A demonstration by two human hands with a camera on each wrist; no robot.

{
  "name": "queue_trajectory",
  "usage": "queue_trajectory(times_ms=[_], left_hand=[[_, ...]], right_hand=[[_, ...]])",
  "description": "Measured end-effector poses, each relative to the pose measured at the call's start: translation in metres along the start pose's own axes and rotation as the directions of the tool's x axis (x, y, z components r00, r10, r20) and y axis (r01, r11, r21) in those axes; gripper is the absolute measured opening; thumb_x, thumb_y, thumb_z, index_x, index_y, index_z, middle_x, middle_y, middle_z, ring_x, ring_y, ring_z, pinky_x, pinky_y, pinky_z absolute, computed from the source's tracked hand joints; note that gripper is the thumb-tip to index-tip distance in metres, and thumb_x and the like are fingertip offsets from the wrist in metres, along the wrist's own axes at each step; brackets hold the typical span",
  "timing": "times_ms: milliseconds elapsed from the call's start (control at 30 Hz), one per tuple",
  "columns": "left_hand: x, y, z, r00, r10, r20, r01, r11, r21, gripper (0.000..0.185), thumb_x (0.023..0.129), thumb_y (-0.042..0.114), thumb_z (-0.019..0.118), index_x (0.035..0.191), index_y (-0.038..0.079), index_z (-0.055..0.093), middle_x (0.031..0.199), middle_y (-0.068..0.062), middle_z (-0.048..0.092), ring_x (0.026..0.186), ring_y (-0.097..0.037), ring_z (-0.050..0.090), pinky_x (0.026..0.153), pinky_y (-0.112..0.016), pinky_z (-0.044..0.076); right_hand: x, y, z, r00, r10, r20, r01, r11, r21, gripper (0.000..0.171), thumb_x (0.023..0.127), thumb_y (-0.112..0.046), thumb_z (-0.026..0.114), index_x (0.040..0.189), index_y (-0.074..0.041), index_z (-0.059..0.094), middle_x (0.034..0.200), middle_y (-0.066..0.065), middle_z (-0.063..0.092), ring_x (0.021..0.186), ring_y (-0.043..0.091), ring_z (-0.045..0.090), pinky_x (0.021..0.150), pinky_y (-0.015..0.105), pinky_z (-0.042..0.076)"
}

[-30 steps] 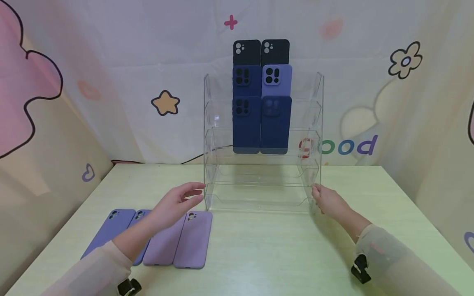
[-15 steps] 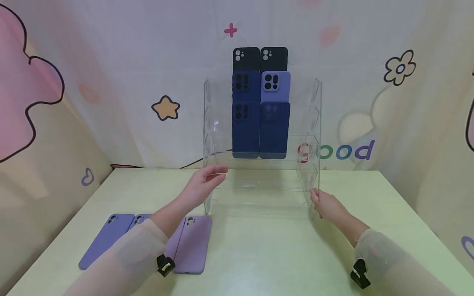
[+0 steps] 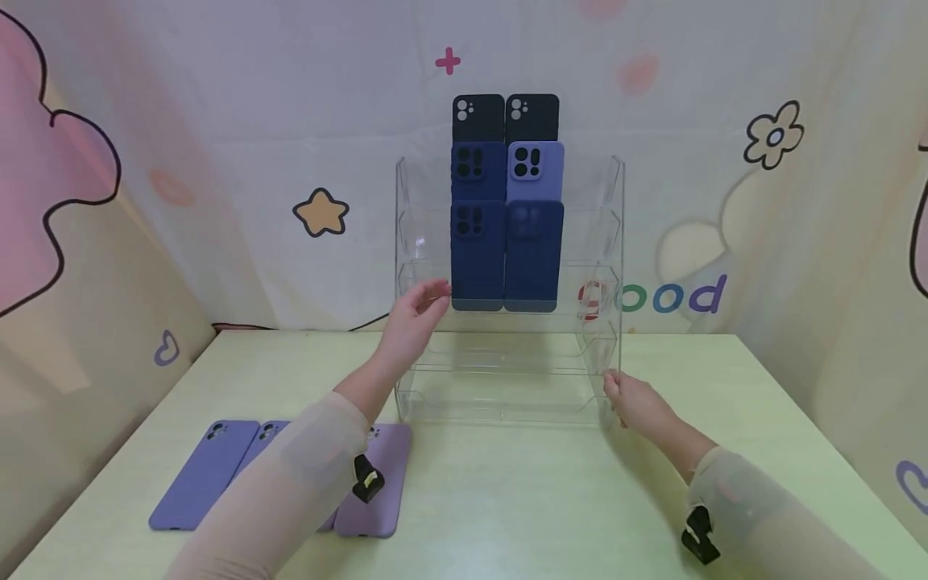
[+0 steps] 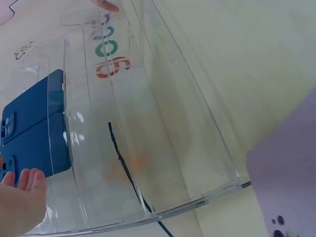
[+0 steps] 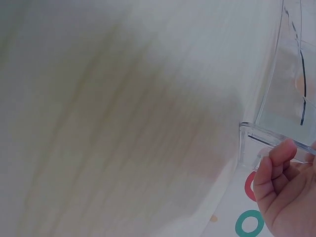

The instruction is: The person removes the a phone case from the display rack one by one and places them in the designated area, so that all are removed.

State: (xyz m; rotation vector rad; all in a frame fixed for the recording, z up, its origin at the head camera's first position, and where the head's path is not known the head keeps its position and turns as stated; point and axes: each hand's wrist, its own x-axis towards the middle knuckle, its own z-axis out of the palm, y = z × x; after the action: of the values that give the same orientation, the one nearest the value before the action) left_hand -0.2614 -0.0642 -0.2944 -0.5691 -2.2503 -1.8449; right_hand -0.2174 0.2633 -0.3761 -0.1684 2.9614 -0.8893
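Note:
A clear acrylic tiered rack stands on the table and holds phone cases in its upper tiers. In its third tier from the top lean two dark blue phone cases, a left one and a right one. My left hand is raised at the lower left edge of the left case, fingertips right beside it. In the left wrist view, its bent fingers overlap the case's corner and nothing is pinched between finger and thumb. My right hand grips the rack's lower right side panel, fingers curled at its clear edge.
Behind the blue pair are another dark blue case, a lilac case and two black cases. Several purple cases lie in a row on the table at left, including a bluish one and a pinkish one, partly under my left sleeve.
My left hand has risen from the rack's lower left side, moving right and up to the left dark blue case. My right hand keeps its grip on the rack.

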Motion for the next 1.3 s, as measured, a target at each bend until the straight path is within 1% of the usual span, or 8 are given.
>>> queue_trajectory(times_ms=[167, 300, 533, 633, 833, 967, 1133, 1300], left_hand=[[0.015, 0.013, 0.005, 0.999, 0.026, -0.03, -0.024, 0.999, 0.033, 0.039, 0.096, 0.011, 0.052, 0.133, 0.001, 0.046, 0.135, -0.012, 0.048, 0.127, -0.021, 0.042, 0.103, -0.033, 0.036], [0.031, 0.022, 0.006, 0.998, 0.023, -0.053, -0.02, 0.998, 0.061, 0.043, 0.095, 0.011, 0.052, 0.135, 0.001, 0.043, 0.139, -0.014, 0.043, 0.131, -0.025, 0.037, 0.105, -0.036, 0.033], [0.046, 0.026, 0.006, 0.993, -0.075, -0.086, 0.087, 0.986, 0.141, 0.046, 0.094, 0.016, 0.054, 0.138, 0.007, 0.042, 0.137, -0.012, 0.046, 0.127, -0.024, 0.042, 0.1, -0.034, 0.039], [0.053, 0.027, 0.003, 0.993, -0.089, -0.071, 0.102, 0.974, 0.201, 0.048, 0.094, 0.016, 0.054, 0.139, 0.005, 0.04, 0.133, -0.013, 0.049, 0.123, -0.025, 0.046, 0.099, -0.035, 0.041], [0.063, 0.026, 0.0, 0.988, -0.152, -0.014, 0.148, 0.936, 0.318, 0.047, 0.094, 0.019, 0.055, 0.137, 0.005, 0.043, 0.126, -0.014, 0.055, 0.116, -0.026, 0.052, 0.092, -0.038, 0.045], [0.067, 0.026, 0.003, 0.983, -0.179, -0.046, 0.185, 0.936, 0.3, 0.042, 0.094, 0.02, 0.057, 0.133, 0.006, 0.048, 0.123, -0.013, 0.057, 0.113, -0.025, 0.053, 0.092, -0.038, 0.045], [0.072, 0.024, 0.008, 0.981, -0.156, -0.117, 0.184, 0.94, 0.289, 0.034, 0.094, 0.017, 0.057, 0.126, 0.005, 0.053, 0.116, -0.012, 0.06, 0.107, -0.024, 0.056, 0.089, -0.037, 0.045], [0.075, 0.021, 0.008, 0.981, -0.162, -0.105, 0.183, 0.954, 0.236, 0.031, 0.095, 0.01, 0.053, 0.125, 0.002, 0.054, 0.117, -0.015, 0.059, 0.103, -0.025, 0.059, 0.086, -0.033, 0.049]], right_hand=[[0.0, -0.001, -0.001, 1.0, -0.014, -0.014, 0.014, 1.0, 0.012, 0.028, 0.1, -0.021, 0.025, 0.095, -0.002, 0.045, 0.061, 0.003, 0.042, 0.049, 0.016, 0.041, 0.051, 0.03, 0.034], [-0.001, -0.001, -0.002, 1.0, -0.004, -0.006, 0.004, 1.0, 0.017, 0.023, 0.1, -0.019, 0.025, 0.087, -0.007, 0.04, 0.061, 0.003, 0.042, 0.049, 0.017, 0.041, 0.051, 0.029, 0.034], [-0.002, -0.003, 0.0, 1.0, -0.002, 0.004, 0.002, 1.0, 0.011, 0.024, 0.1, -0.02, 0.026, 0.09, -0.005, 0.042, 0.061, 0.004, 0.042, 0.049, 0.017, 0.041, 0.05, 0.029, 0.033], [-0.002, -0.004, -0.001, 1.0, -0.003, 0.008, 0.003, 1.0, 0.007, 0.027, 0.1, -0.021, 0.024, 0.093, -0.003, 0.043, 0.061, 0.003, 0.042, 0.05, 0.017, 0.042, 0.051, 0.029, 0.033], [-0.003, -0.003, -0.001, 0.999, -0.029, -0.018, 0.029, 1.0, -0.012, 0.026, 0.1, -0.02, 0.023, 0.08, -0.008, 0.036, 0.054, 0.003, 0.043, 0.047, 0.017, 0.041, 0.051, 0.029, 0.032], [-0.003, 0.0, -0.002, 0.999, -0.034, -0.018, 0.034, 0.999, -0.011, 0.026, 0.099, -0.021, 0.022, 0.079, -0.009, 0.035, 0.054, 0.002, 0.043, 0.047, 0.017, 0.041, 0.051, 0.029, 0.032], [-0.001, 0.002, -0.002, 0.999, -0.029, -0.028, 0.029, 1.0, 0.0, 0.027, 0.099, -0.021, 0.022, 0.08, -0.008, 0.036, 0.057, 0.003, 0.043, 0.048, 0.017, 0.041, 0.051, 0.03, 0.033], [0.0, 0.0, -0.001, 1.0, -0.018, -0.022, 0.019, 1.0, 0.015, 0.029, 0.099, -0.02, 0.022, 0.084, -0.005, 0.041, 0.06, 0.003, 0.044, 0.048, 0.016, 0.042, 0.051, 0.029, 0.034]])
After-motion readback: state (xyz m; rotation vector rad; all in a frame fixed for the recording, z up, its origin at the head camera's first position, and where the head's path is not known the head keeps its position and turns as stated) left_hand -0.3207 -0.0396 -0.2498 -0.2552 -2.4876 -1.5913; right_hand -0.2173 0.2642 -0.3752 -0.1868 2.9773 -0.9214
